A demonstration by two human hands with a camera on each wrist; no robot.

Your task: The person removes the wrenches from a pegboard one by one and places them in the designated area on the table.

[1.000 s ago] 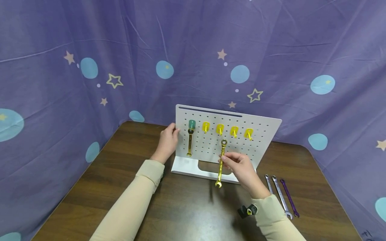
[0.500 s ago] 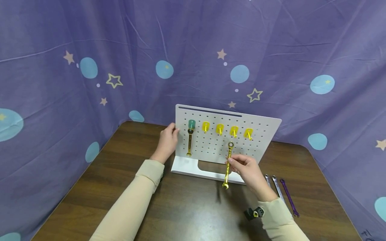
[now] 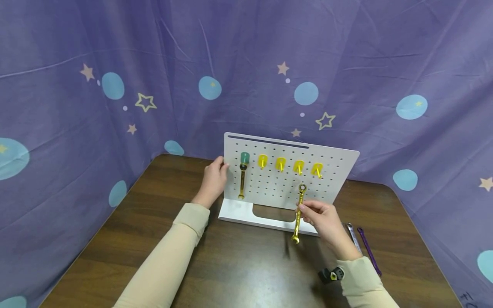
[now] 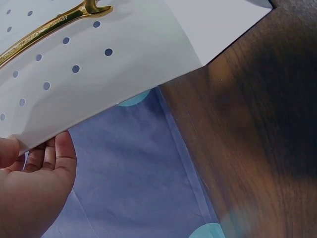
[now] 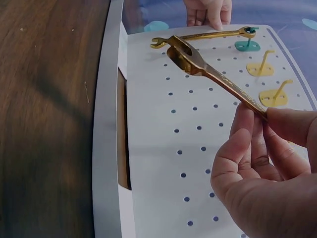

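Right hand (image 3: 321, 220) pinches the gold wrench (image 3: 298, 218) by the shank, fingers curled, ring end up, in front of the pegboard (image 3: 265, 184) and below the bare yellow hooks (image 3: 281, 164); left hand (image 3: 215, 179) grips the pegboard's left edge. Reads as lining-up: next move calls for raising the ring and squaring it to a hook.
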